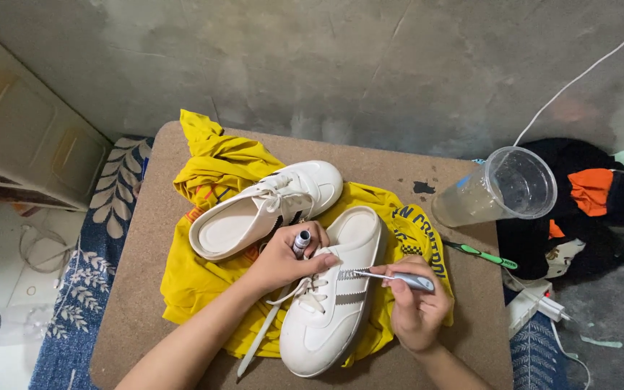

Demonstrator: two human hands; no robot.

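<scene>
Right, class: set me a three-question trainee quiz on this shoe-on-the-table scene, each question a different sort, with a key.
1. True or false: both white backless sneakers lie on the crumpled yellow cloth.
2. What does the right hand press to the nearer sneaker's grey stripes? A) thin applicator brush with grey handle B) green toothbrush C) sponge
3. Fill in: the left hand holds a small ___ while steadying the sneaker.

Key: 1 true; 2 A; 3 bottle. The green toothbrush lies unused near the tilted clear plastic cup.

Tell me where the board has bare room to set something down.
Bare board lies left of the yellow cloth, and a strip behind the shoes toward the plastic cup. The middle is crowded: both hands work there; the toothbrush takes the right edge.
</scene>
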